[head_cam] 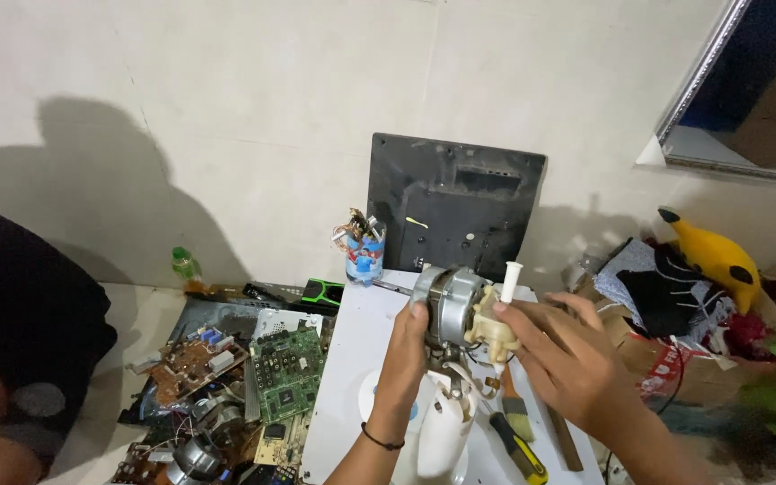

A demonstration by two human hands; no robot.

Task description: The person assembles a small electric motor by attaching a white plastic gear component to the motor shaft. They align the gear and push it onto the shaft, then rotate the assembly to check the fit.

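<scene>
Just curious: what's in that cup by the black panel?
The cup holds a bundle of small metal parts and wires poking out the top. Its printed wall hides whatever sits lower down.

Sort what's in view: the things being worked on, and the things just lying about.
In hand:
left hand
right hand
fan motor
cream gearbox
white fan neck

Lying about:
green circuit board
black panel
yellow-handled screwdriver
cut bottle of parts
yellow plush toy

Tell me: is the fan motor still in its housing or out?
Out. The bare fan motor shows its metal casing uncovered, held by the left hand and right hand over the white table.
</scene>
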